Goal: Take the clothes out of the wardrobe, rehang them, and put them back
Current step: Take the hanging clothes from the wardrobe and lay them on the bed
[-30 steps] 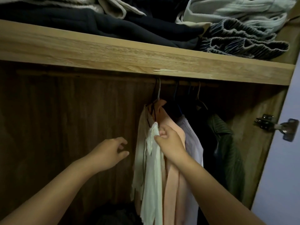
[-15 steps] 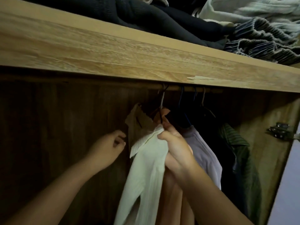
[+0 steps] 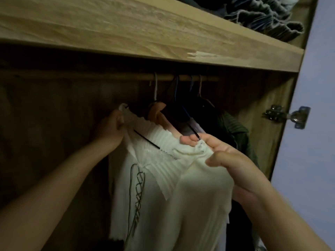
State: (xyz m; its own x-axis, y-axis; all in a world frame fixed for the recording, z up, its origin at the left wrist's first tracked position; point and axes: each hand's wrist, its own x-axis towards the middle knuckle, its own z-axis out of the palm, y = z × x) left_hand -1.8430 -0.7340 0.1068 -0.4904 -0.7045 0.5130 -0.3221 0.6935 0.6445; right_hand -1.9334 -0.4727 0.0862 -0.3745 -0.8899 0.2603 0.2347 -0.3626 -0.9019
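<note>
Dim wardrobe interior; both hands up on a cream ribbed top point(image 3: 174, 187), held in front of the hanging rail point(image 3: 181, 77) and below the wooden shelf point(image 3: 145, 29); left hand point(image 3: 110, 127) grips the top's left shoulder edge, fingers curled round the fabric; right hand point(image 3: 217, 151) pinches the right shoulder, thumb and fingers clamped on cloth, the end of a thin black hanger point(image 3: 146, 139) showing at the fingertips; lacing runs down the top's front; behind it a peach garment point(image 3: 156, 113), a pale lilac one and a dark green shirt point(image 3: 235, 131) hang on the rail; folded striped fabric point(image 3: 262, 17) on the shelf; door hinge point(image 3: 286, 115) at right
</note>
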